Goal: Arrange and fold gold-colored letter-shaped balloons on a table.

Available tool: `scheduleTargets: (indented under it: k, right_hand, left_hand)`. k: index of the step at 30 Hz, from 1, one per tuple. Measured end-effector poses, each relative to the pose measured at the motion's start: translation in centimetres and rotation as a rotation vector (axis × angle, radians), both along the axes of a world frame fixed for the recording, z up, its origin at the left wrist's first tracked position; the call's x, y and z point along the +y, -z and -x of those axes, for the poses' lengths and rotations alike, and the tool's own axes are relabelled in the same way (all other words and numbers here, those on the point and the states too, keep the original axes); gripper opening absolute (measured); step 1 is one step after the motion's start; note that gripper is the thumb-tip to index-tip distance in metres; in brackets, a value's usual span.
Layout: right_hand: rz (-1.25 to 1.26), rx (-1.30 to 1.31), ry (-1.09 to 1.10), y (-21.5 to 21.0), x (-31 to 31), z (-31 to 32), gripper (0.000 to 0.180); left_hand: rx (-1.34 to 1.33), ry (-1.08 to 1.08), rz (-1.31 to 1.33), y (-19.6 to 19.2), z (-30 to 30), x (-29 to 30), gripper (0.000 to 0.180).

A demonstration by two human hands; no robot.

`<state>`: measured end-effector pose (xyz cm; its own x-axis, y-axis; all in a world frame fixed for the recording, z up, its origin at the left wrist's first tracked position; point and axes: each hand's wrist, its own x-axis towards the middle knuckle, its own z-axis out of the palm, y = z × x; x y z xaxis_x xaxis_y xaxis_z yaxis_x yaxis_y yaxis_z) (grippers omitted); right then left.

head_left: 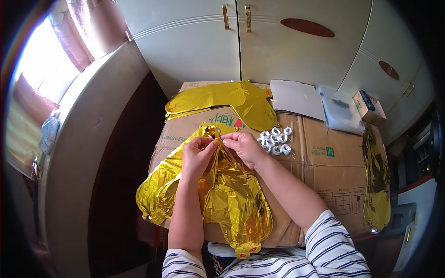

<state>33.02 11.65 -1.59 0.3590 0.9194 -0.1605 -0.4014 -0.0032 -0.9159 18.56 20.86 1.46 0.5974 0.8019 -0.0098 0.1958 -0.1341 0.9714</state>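
Gold foil overhangs the cardboard's near edge

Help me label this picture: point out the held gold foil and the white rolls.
Held gold foil [235, 186], head view: its wrinkled middle.
White rolls [275, 138], head view: a roll mid-cluster.

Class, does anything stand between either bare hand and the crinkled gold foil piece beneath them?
Nothing visible does: the left hand and right hand both pinch the crinkled gold foil piece directly. The small round white rolls lie to the right, not between.
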Motion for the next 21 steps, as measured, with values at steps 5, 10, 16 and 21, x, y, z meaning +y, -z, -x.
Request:
scheduleTargets:
  k: [5,10,16,21]
  right_hand:
    - [-0.019,0.035,-0.037,-0.1,0.1,-0.5,0.021]
    - [0.043,-0.043,0.017,0.9,1.1,-1.3,0.02]
    - [0.14,-0.748,0.201,1.7,2.3,-2.2,0.027]
    - [0.342,-0.843,0.184,-1.0,2.4,-1.6,0.034]
  left_hand:
    - [-0.041,-0.028,-0.121,1.8,-0.2,0.7,0.02]
    - [-0.023,-0.049,-0.044,1.2,-0.4,0.5,0.021]
    - [-0.043,-0.089,-0.099,2.4,-0.7,1.3,0.022]
    - [-0.143,-0.109,-0.114,2.8,-0.6,1.3,0.023]
